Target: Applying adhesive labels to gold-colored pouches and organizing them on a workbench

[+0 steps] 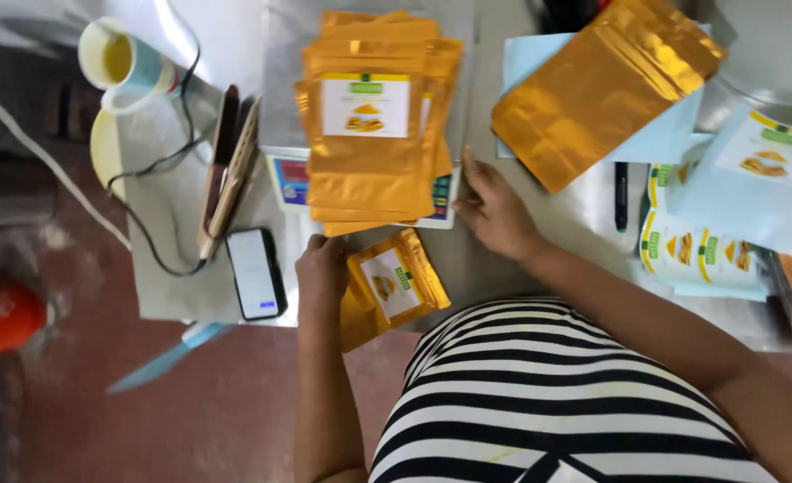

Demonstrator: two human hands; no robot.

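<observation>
My left hand grips a small gold foil pouch with a white label, held at the table's near edge. My right hand rests flat on the table, fingers spread, touching the right edge of a stack of labelled gold pouches. That stack lies on a small digital scale, of which only the front panel shows.
A smartphone lies left of my left hand, beside a brown wallet-like case and a black cable. A cup stands far left. A large unlabelled gold pouch, a black pen and label sheets sit right.
</observation>
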